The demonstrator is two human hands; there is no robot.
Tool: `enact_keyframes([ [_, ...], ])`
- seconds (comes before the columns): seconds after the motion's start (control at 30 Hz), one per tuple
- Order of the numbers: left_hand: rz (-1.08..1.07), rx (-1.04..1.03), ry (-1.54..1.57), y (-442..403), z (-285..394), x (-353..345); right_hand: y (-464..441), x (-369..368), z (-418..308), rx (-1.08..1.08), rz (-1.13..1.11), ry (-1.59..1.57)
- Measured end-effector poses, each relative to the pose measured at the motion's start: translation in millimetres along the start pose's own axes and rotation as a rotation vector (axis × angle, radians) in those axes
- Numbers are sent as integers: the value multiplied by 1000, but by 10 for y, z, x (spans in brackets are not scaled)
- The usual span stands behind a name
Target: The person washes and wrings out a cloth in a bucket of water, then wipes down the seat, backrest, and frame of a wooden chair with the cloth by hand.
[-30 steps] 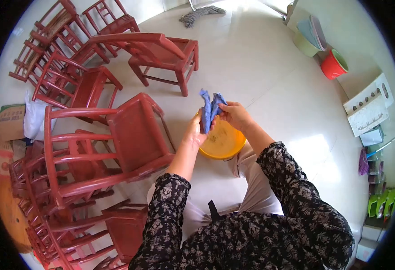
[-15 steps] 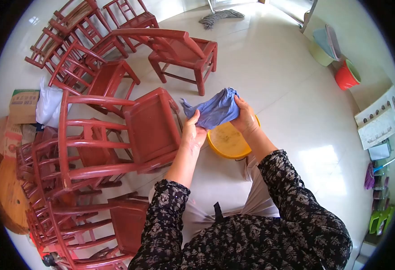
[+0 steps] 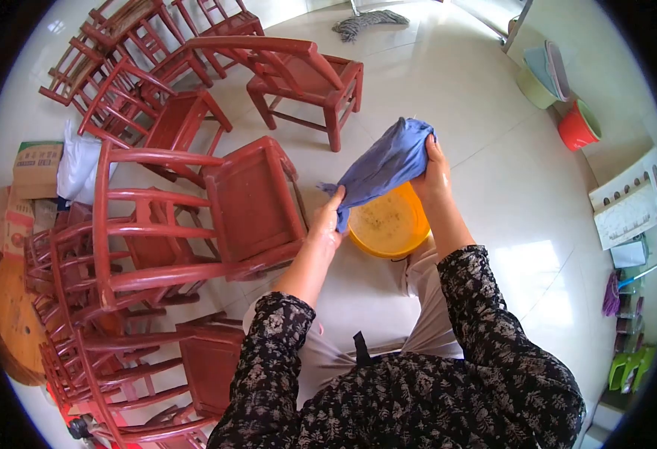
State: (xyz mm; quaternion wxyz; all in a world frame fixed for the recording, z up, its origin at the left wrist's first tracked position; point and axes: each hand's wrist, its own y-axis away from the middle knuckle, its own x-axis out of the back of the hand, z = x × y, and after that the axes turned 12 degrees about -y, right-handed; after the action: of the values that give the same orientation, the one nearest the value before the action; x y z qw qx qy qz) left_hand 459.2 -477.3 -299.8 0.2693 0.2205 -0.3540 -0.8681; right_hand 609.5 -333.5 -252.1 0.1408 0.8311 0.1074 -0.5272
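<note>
A blue cloth (image 3: 387, 163) is stretched between my two hands, in the air over a yellow basin (image 3: 416, 224). My left hand (image 3: 328, 217) is closed on its lower left end, thumb on top. At the upper right end, my right hand (image 3: 434, 170) grips the cloth's edge. The cloth hides the basin's far left part. Murky, greyish water (image 3: 381, 222) shows in the basin, which stands on the floor by my right leg. Left of my left hand is a red wooden chair (image 3: 250, 202), near the basin.
Several more red chairs crowd the left side, and another red chair (image 3: 306, 82) stands ahead. A grey mop head (image 3: 369, 24) lies on the far floor. Along the right wall are a red bucket (image 3: 577, 129) and a pale green basin (image 3: 535, 88). A cardboard box (image 3: 37, 170) sits far left.
My hands have moved apart, with the right going up and right, so the bunched cloth is now spread wider. More of the basin's water shows.
</note>
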Motion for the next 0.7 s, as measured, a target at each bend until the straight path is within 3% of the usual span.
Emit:
enact_keyframes([
  [0.07, 4, 38, 26, -40, -105, -35, -21, 69, -66, -66, -59, -102],
  [0.13, 44, -14, -126, -79, -168, 13, -67, 132, -137, -241, -208, 20],
  [0.17, 38, -14, -125, -26, -160, -35, -63, 84, -73, -151, -197, 453],
  [0.2, 176, -172, -240, 23, -147, -97, -75, 31, 1, -52, -181, 882],
  [0.23, 316, -332, -356, 66, -101, -115, -12, 9, 1, -161, -158, 754],
  [0.27, 320, -336, -356, 93, -22, -126, 68, -57, -9, -275, -136, 625],
  [0.33, 7, -681, -425, 167, 68, -129, 126, -119, 76, -343, -160, 561],
  [0.37, 4, -681, -426, 158, 63, -187, 115, -114, 93, -396, -195, 501],
  [0.43, 6, -880, -232, 187, 100, -291, 126, -137, 145, -420, -223, 483],
  [0.47, 10, -881, -231, 136, 96, -242, 144, -134, 176, -447, -248, 461],
  [0.53, -279, -697, -233, 20, 97, -123, 140, -112, 157, -473, -259, 458],
  [0.57, -280, -695, -233, 1, 108, -100, 101, -92, 161, -393, -245, 511],
  [0.63, -55, -710, -481, -48, 99, -68, 20, -26, 149, -320, -229, 564],
  [0.67, -49, -702, -481, -24, 115, -75, 9, -34, 150, -216, -225, 662],
  [0.7, 64, -800, -591, 2, 125, -86, 30, -40, 184, -114, -220, 758],
])
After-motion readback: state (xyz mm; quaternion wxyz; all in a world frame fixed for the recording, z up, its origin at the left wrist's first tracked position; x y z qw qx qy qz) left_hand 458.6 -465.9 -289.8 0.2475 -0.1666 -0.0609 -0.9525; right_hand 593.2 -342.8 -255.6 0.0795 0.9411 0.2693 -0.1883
